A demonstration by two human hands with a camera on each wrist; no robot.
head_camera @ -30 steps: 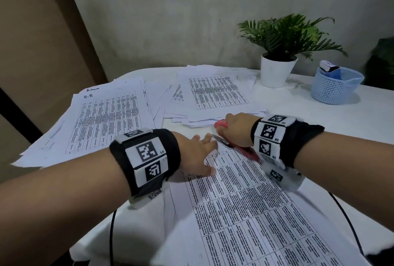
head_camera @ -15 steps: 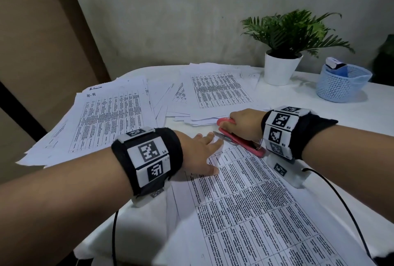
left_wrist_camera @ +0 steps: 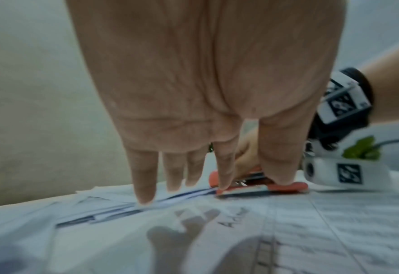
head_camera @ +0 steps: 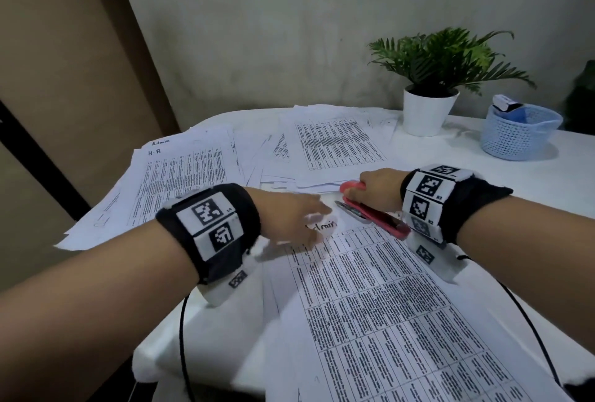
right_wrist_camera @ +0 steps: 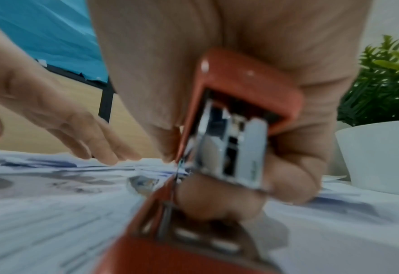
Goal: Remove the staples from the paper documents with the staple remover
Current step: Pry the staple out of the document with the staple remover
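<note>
Gripping the staple remover (head_camera: 370, 208), the right hand (head_camera: 378, 187) risked tearing the document (head_camera: 386, 305) beneath the spread, hovering left hand (head_camera: 289, 215).

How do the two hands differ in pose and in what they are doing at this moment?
The left hand has straight, spread fingers and holds nothing, lying over the top of the near document by the handwritten word; the right hand is curled round the red staple remover. The left hand points toward the right hand, while the right hand keeps the tool at the document's top corner. Both wear black wristbands with printed markers.
</note>
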